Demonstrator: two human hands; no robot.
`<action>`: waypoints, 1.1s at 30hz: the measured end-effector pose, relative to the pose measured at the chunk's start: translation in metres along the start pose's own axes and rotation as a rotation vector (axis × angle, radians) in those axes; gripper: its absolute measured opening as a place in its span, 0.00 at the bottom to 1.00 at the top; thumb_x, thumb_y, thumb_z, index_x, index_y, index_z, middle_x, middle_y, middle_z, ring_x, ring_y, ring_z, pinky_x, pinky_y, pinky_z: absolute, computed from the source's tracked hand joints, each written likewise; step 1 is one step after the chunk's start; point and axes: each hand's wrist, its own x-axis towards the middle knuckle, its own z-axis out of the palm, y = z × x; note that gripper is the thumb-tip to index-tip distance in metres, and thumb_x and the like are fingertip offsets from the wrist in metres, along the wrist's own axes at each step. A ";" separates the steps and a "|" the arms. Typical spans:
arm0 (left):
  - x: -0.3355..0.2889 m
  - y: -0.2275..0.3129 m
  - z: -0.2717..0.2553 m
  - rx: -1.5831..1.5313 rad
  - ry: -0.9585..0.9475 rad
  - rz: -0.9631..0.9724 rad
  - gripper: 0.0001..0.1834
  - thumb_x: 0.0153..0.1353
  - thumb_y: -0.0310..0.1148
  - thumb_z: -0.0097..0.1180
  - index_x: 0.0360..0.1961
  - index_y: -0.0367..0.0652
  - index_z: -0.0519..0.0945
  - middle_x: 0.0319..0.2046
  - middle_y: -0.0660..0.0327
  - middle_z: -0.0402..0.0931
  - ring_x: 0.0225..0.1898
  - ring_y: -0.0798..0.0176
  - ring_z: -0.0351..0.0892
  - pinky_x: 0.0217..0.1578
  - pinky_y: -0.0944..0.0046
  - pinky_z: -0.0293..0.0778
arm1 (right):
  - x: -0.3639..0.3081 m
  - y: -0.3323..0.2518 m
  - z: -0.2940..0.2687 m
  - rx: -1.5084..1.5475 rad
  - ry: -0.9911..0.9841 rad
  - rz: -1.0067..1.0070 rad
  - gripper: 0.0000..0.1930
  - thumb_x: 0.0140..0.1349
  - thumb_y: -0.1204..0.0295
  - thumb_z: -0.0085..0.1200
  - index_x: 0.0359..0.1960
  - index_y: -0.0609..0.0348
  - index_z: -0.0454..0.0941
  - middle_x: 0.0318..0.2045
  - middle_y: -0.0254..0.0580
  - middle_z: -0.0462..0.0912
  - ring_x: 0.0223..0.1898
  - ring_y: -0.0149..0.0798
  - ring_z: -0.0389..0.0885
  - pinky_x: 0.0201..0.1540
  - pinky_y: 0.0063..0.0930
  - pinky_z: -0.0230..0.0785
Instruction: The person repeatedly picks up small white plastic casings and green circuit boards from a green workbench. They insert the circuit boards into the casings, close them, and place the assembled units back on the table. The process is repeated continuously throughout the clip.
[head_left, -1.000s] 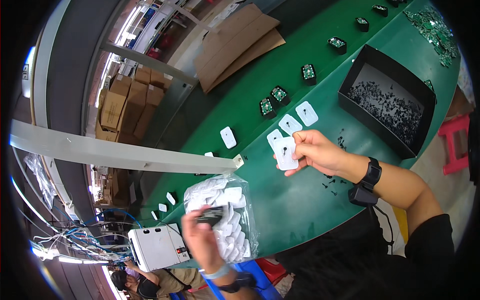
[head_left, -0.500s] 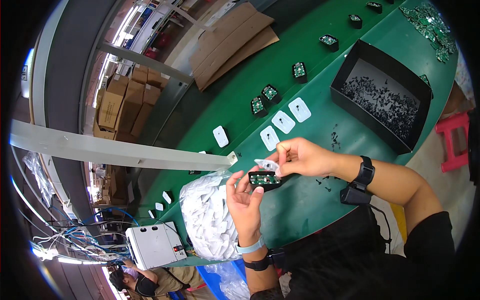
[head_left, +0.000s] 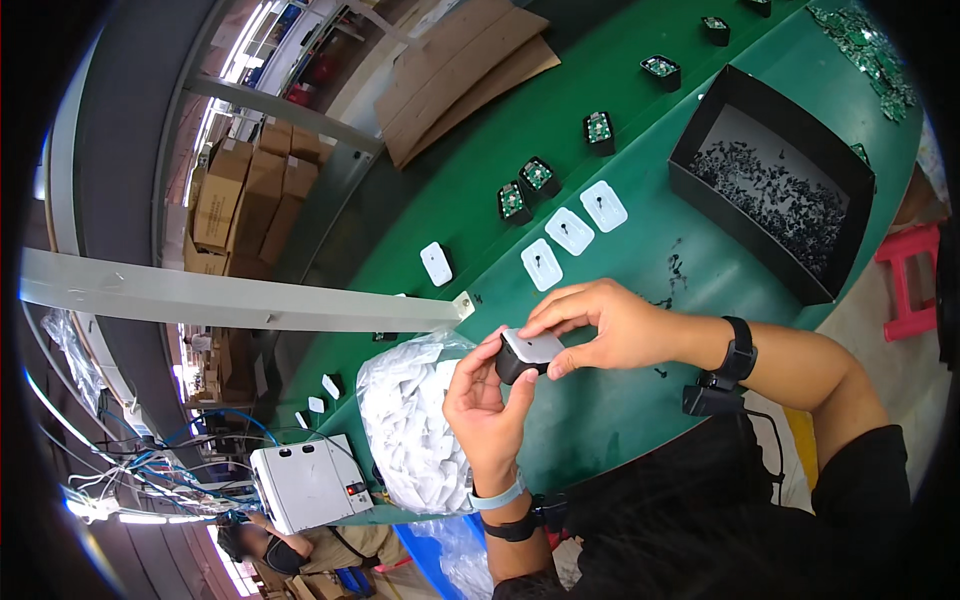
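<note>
Largest first: the dark green, belt-like strip (head_left: 470, 205) carries units at two stages. Alongside it, the smooth green tabletop (head_left: 600, 430) bears the supplies. The open black rectangular box (head_left: 735, 240), toward the right, holds plenty of small pieces. The clear plastic bag (head_left: 415, 430), to the left of the hands, is well filled with white parts. A loose heap of green circuit boards (head_left: 868, 65) lies at the far right.

Left hand (head_left: 485, 405): curled round a black box-shaped housing (head_left: 515, 364), thumb on the near side. Right hand (head_left: 610, 320): gripping the white rounded-rectangle cover (head_left: 542, 346) that lies on that housing, fingers at the far edge, thumb at the near one. The held unit is above the tabletop, just right of the bag. The cover is on; whether it is fully seated cannot be told.

Done: a white-topped unit (head_left: 436, 264) stands on the strip, with further white-topped pieces beyond the beam.

Outstanding, as judged: several black housings with exposed green boards (head_left: 514, 203) stand uncovered on the strip. Three loose white covers (head_left: 569, 231) lie in a row on the tabletop, each bearing one small black screw-like piece (head_left: 541, 262).
</note>
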 end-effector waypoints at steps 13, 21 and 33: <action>0.000 -0.009 0.028 -0.144 0.099 -0.053 0.23 0.63 0.16 0.57 0.60 0.29 0.70 0.62 0.42 0.71 0.62 0.52 0.73 0.63 0.55 0.70 | -0.005 0.011 0.005 -0.526 0.173 -0.309 0.22 0.46 0.71 0.75 0.46 0.56 0.86 0.46 0.42 0.83 0.45 0.41 0.83 0.49 0.33 0.77; 0.044 -0.037 0.009 -0.154 0.124 -0.225 0.20 0.67 0.22 0.55 0.59 0.29 0.73 0.50 0.52 0.79 0.53 0.58 0.79 0.56 0.61 0.74 | -0.003 0.010 0.004 -0.612 0.273 -0.367 0.23 0.49 0.69 0.71 0.49 0.58 0.82 0.44 0.46 0.81 0.45 0.46 0.80 0.48 0.36 0.74; 0.229 -0.133 -0.041 0.589 0.145 -0.138 0.16 0.56 0.21 0.57 0.46 0.38 0.85 0.41 0.49 0.85 0.43 0.54 0.85 0.47 0.61 0.76 | 0.003 -0.028 -0.066 -0.658 0.278 0.107 0.04 0.54 0.75 0.57 0.27 0.62 0.82 0.22 0.45 0.82 0.24 0.41 0.81 0.30 0.32 0.73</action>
